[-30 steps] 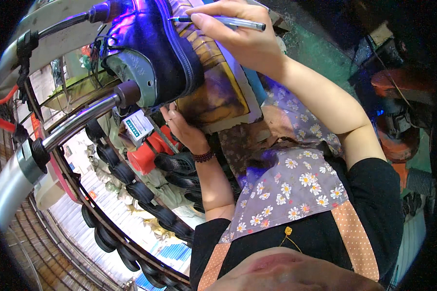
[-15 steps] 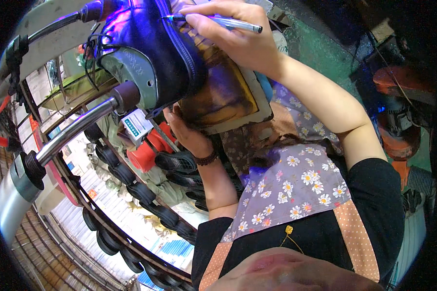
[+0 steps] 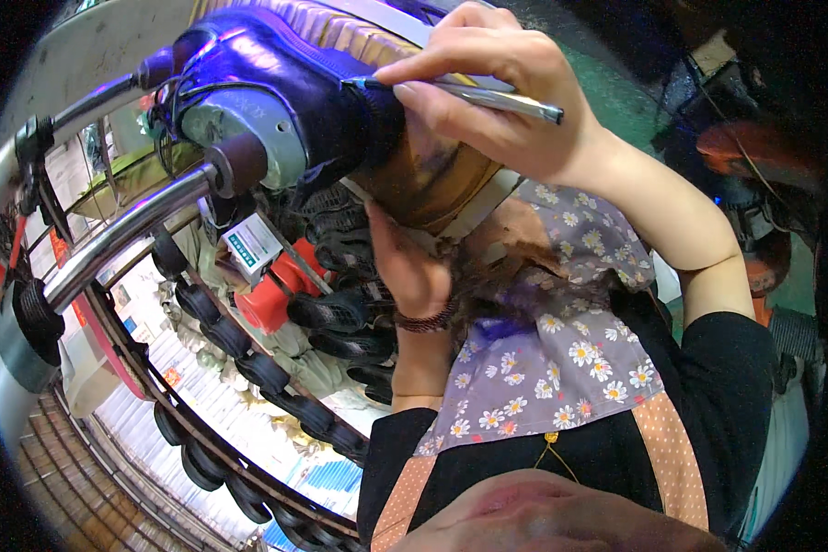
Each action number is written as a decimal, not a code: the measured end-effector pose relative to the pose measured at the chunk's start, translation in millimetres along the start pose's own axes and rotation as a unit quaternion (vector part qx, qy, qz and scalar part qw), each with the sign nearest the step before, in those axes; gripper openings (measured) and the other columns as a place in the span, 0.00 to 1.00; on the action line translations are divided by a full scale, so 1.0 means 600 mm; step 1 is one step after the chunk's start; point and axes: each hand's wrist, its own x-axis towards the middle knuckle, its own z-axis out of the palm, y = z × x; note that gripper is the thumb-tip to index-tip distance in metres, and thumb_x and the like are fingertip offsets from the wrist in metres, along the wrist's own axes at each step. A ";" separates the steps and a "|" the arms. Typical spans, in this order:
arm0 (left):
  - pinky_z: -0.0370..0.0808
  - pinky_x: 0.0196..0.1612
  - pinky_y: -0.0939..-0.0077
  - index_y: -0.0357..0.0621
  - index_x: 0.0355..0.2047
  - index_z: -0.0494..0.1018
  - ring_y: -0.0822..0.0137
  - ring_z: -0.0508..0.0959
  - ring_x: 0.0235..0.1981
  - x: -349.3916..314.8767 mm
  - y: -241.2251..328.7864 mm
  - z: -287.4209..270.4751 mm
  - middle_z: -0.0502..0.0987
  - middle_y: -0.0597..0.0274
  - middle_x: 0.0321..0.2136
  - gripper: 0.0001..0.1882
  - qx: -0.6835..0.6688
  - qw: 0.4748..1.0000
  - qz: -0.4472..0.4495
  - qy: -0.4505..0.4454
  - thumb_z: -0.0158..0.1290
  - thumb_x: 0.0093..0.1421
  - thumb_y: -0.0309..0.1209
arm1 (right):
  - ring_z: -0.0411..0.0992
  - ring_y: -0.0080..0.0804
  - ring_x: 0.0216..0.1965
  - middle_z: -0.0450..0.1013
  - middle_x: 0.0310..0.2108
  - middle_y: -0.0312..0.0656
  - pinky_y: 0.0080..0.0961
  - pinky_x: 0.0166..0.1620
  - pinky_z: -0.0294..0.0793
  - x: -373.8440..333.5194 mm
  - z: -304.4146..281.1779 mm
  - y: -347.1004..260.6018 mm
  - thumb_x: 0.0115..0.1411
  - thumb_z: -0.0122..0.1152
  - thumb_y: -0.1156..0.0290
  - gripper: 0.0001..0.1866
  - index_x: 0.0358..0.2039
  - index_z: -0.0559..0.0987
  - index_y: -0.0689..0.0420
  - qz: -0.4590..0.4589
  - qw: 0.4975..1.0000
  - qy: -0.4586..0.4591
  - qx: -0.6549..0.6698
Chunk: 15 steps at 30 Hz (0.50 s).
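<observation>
A black leather shoe upper (image 3: 327, 101) sits on a grey-green last (image 3: 258, 133), its laces hanging at the left. Purple-blue light falls across it. My right hand (image 3: 511, 92) is closed round a clear-barrelled pen (image 3: 497, 99), whose tip meets the leather near the shoe's lower edge. My left hand (image 3: 409, 262) is lower down, below the shoe and beside a worn yellow-brown block (image 3: 442, 184). Its fingers look stretched upward, partly blurred, and I see nothing held in them. Whether they touch the block I cannot make out.
A metal rod with a dark end pad (image 3: 239, 166) reaches toward the last from the left. Rows of black shoes or soles (image 3: 327, 313) hang on a rack below. A white box (image 3: 251, 247) and a red container (image 3: 271, 299) stand near it. Orange-red machine parts (image 3: 754, 152) are at right.
The shoe has turned and tilted on its last. My right hand and the pen have shifted right and down. My left hand has moved right and down, away from the shoe's underside.
</observation>
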 end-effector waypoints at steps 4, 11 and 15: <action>0.54 0.65 0.51 0.46 0.63 0.59 0.54 0.63 0.62 -0.003 -0.022 0.051 0.63 0.59 0.62 0.32 -0.103 0.988 -0.047 -0.107 0.36 0.68 0.54 | 0.71 0.31 0.29 0.76 0.23 0.36 0.29 0.38 0.66 0.003 -0.022 0.001 0.50 0.66 0.76 0.08 0.34 0.83 0.58 -0.029 0.999 0.019 -0.033; 0.31 0.68 0.45 0.49 0.66 0.53 0.58 0.46 0.69 0.052 -0.061 0.083 0.52 0.63 0.67 0.36 -0.297 0.873 -0.075 -0.380 0.34 0.67 0.58 | 0.71 0.33 0.29 0.75 0.23 0.38 0.28 0.38 0.66 0.031 -0.006 0.017 0.48 0.64 0.80 0.08 0.32 0.82 0.58 -0.062 0.986 0.109 -0.106; 0.36 0.69 0.52 0.38 0.66 0.49 0.56 0.48 0.69 0.007 -0.035 0.093 0.51 0.52 0.67 0.34 -0.134 0.941 0.150 -0.273 0.37 0.68 0.47 | 0.71 0.36 0.31 0.76 0.25 0.40 0.30 0.40 0.67 0.052 0.028 0.056 0.49 0.64 0.77 0.08 0.32 0.82 0.58 -0.103 0.969 0.181 -0.134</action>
